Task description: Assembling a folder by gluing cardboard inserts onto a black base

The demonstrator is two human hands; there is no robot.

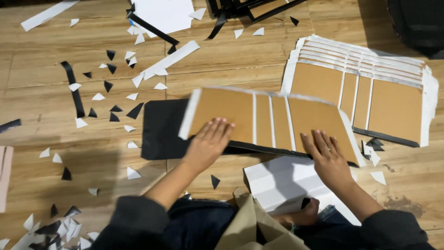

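At the frame's centre, on the wooden floor, the left hand and right hand press flat, fingers together, on a brown card panel overlying black paper; a stack of like panels lies upper right.

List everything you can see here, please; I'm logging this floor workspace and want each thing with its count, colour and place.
Cardboard cover piece: one, brown panels edged white, centre, under both hands.
Black sheet: one, beneath the cover piece, left of centre.
Stack of cover pieces: several, exact count unclear, brown and white, upper right.
White folded paper: one, below the cover piece, by the knees.
Paper offcuts: many, black and white triangles and strips, scattered left and top.
White sheet: one, top centre.
Wooden floor: light brown, throughout.
Left hand: flat on the cover's left panel.
Right hand: flat on its right panel.
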